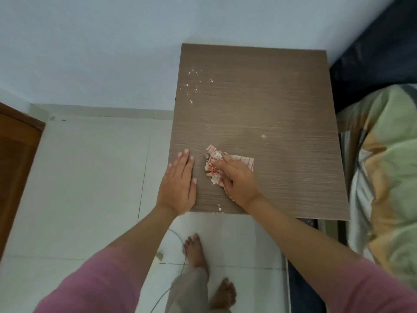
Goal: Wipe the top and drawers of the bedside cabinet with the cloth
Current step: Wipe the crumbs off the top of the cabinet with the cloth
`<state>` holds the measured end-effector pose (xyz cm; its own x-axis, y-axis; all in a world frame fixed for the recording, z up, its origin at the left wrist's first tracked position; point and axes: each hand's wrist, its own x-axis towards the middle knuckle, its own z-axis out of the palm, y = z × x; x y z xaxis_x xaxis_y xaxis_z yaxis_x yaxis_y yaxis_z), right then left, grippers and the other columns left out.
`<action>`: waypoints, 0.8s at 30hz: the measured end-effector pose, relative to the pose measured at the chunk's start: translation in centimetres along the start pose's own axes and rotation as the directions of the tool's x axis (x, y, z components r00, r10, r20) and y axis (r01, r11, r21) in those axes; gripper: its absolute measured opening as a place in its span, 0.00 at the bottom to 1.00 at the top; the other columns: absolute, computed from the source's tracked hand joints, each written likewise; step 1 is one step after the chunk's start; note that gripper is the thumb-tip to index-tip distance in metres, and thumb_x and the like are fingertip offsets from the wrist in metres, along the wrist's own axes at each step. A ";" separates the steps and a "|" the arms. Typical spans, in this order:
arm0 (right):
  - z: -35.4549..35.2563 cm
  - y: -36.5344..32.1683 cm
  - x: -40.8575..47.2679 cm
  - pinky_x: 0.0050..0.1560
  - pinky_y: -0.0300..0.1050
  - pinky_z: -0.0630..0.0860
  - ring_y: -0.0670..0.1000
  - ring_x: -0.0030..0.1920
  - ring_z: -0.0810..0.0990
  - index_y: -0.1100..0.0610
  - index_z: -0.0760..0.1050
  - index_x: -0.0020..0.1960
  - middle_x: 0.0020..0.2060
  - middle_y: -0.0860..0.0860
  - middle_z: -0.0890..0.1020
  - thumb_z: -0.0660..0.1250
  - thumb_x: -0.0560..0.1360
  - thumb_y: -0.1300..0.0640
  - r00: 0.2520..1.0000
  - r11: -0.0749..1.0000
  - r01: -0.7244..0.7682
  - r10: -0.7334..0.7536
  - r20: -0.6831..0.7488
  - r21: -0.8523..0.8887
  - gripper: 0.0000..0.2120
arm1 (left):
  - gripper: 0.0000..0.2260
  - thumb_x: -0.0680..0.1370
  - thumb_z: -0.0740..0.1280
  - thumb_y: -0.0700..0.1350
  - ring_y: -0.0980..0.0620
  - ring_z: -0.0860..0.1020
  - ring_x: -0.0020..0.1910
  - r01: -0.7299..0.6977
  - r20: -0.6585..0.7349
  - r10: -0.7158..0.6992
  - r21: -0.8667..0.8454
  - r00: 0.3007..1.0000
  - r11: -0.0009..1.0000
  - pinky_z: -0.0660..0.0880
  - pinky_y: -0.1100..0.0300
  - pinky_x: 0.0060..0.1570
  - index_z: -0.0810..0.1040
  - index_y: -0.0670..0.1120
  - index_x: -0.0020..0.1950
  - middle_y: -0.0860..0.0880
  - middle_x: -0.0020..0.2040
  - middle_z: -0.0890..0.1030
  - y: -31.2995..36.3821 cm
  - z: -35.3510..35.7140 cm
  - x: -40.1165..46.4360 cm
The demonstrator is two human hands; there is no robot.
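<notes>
Right hand (234,177) sits low in the middle of the frame, fingers curled down over a bunched red-and-white striped cloth (228,164) and pressing it onto the wood-grain top of the bedside cabinet (270,105); the cloth pokes out past the fingertips and to the right of the knuckles. Just left of it, apart from the cloth, the left hand (179,181) lies flat with fingers straight and together, palm down on the cabinet's left front corner, holding nothing, and looks to be steadying the person. Below both, at the bottom of the frame, bare feet stand on pale floor tiles (90,177), with a thin white cable (180,256) trailing past them. As for progress, I'd say the wiping is at an early stage: a small white crumb (218,208) lies at the front edge just below the cloth, another speck (263,136) sits above it mid-top, and a scatter of white specks (196,83) runs along the upper left part of the top, none reached yet. The drawers cannot be seen from up here, so whether they are wiped I cannot tell. A rumpled green and orange blanket (388,166) fills the right edge of the frame, beside the cabinet.
</notes>
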<state>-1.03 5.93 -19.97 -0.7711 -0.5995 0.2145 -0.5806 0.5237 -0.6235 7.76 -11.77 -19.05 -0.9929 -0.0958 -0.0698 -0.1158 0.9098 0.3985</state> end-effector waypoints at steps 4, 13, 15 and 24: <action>0.2 -0.7 -2.2 0.60 0.49 0.72 0.57 0.61 0.77 0.58 0.78 0.58 0.62 0.59 0.77 0.65 0.70 0.69 1.000 1.000 0.017 -0.017 -0.002 0.025 0.19 | 0.23 0.78 0.54 0.44 0.43 0.59 0.74 -0.017 -0.055 0.016 -0.007 0.998 1.000 0.58 0.45 0.71 0.63 0.38 0.72 0.40 0.75 0.61 0.1 0.0 0.2; 1.0 -2.0 -6.5 0.55 0.47 0.76 0.56 0.57 0.79 0.58 0.80 0.56 0.59 0.58 0.80 0.61 0.72 0.62 0.994 0.998 0.056 -0.056 -0.092 0.002 0.15 | 0.22 0.78 0.56 0.43 0.43 0.59 0.74 -0.044 -0.127 0.043 -0.006 0.991 0.999 0.56 0.47 0.70 0.64 0.38 0.72 0.41 0.74 0.62 -0.1 0.8 -0.2; 1.2 -2.2 -7.3 0.55 0.46 0.76 0.56 0.56 0.80 0.57 0.80 0.56 0.58 0.58 0.80 0.61 0.72 0.63 0.993 0.998 0.060 -0.061 -0.102 -0.010 0.15 | 0.22 0.78 0.56 0.43 0.43 0.59 0.74 -0.050 -0.144 0.048 -0.009 0.988 0.999 0.56 0.48 0.71 0.64 0.39 0.72 0.41 0.74 0.61 -0.1 0.8 -0.2; 0.0 -6.0 -11.2 0.45 0.47 0.78 0.54 0.48 0.83 0.56 0.81 0.55 0.50 0.54 0.84 0.65 0.68 0.72 0.999 0.998 -0.052 0.053 -0.013 0.030 0.19 | 0.24 0.80 0.54 0.46 0.45 0.53 0.76 -0.050 0.096 0.049 0.007 0.994 0.999 0.53 0.49 0.72 0.57 0.40 0.75 0.43 0.77 0.54 -0.8 -0.4 0.2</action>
<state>11.09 9.54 -18.62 -0.8040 -0.5631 0.1912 -0.5313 0.5357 -0.6563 7.65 -12.67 -18.98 -0.9904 -0.0118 -0.1377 -0.0659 0.9162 0.3954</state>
